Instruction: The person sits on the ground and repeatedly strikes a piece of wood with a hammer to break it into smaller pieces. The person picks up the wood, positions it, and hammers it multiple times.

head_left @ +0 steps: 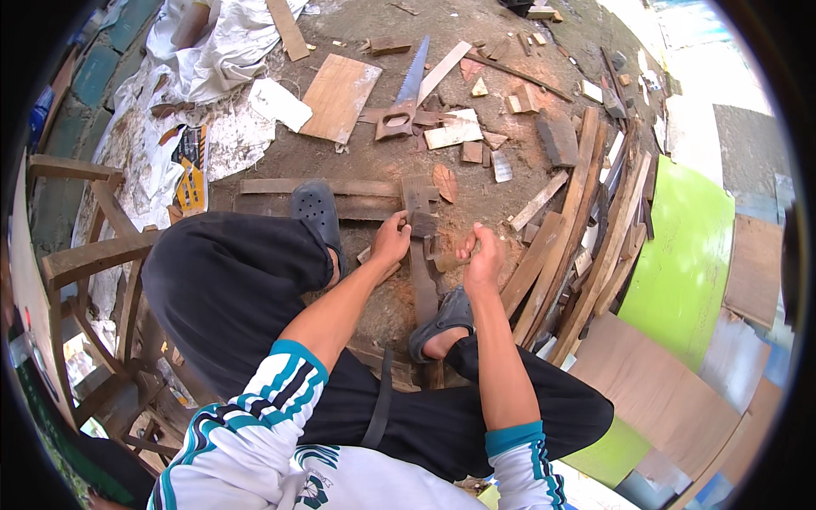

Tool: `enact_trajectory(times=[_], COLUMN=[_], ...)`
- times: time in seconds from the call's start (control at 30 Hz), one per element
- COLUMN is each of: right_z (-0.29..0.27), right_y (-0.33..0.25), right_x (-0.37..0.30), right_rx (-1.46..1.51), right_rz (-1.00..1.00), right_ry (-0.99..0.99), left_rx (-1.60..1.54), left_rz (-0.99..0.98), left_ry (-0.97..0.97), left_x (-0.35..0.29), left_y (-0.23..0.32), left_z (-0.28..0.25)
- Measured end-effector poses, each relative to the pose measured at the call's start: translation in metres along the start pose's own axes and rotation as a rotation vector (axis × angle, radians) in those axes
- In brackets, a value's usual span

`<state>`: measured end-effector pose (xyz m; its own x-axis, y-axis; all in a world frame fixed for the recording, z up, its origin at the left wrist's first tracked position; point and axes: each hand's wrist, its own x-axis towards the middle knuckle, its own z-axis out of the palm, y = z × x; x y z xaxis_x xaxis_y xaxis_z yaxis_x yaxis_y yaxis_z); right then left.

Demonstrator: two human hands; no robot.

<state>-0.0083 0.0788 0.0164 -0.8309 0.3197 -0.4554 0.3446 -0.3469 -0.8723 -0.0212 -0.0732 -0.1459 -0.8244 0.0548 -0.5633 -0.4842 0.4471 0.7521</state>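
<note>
Between my feet, a wooden piece (416,194) with a notched end meets a long wooden rail (357,189). My left hand (393,238) is closed at its left edge, fingertips beside a small dark block (423,224) on the wood; I cannot tell what they grip. My right hand (483,255) is curled in a fist just to the right. A short tan piece (450,260) sticks out from the fist toward the wood; its kind is not clear. Below the block, a wooden strip (422,285) runs down toward my right shoe (444,321).
A handsaw (406,102) lies ahead among wood scraps, near a square plywood board (342,98). Long wood strips (595,238) are piled at the right, beside a green panel (687,255). A wooden chair frame (102,255) stands at the left. White sheeting (200,64) covers the far left ground.
</note>
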Motion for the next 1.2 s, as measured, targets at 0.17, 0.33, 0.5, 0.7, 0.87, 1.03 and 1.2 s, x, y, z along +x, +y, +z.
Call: enact_trajectory(times=[0.17,0.33,0.5,0.7,0.87,1.03,1.2], right_z=[0.032,0.071,0.096,0.077,0.066,0.059,0.056], right_y=[0.010,0.003,0.004,0.005,0.009,0.016,0.022], right_x=[0.060,0.099,0.113,0.119,0.082,0.063,0.060], right_rx=[-0.053,-0.159,-0.201,-0.115,-0.153,-0.130,-0.065], right_rz=[0.046,0.102,0.101,0.060,-0.031,-0.095,-0.122], right_ry=[0.042,0.128,0.126,0.108,0.029,-0.041,-0.030], left_rx=[-0.241,-0.313,-0.400,-0.648,-0.859,-0.959,-0.747], left_rz=[-0.194,-0.302,-0.449,-0.789,-0.839,-0.750,-0.731], left_ry=[0.109,0.183,0.126,-0.051,-0.134,-0.099,-0.062], left_x=[0.004,0.010,0.023,0.014,0.011,0.012,0.010], left_y=[0.013,0.003,-0.016,0.016,0.014,0.013,0.019], left_z=[0.004,0.018,0.029,0.022,0.022,0.024,0.021])
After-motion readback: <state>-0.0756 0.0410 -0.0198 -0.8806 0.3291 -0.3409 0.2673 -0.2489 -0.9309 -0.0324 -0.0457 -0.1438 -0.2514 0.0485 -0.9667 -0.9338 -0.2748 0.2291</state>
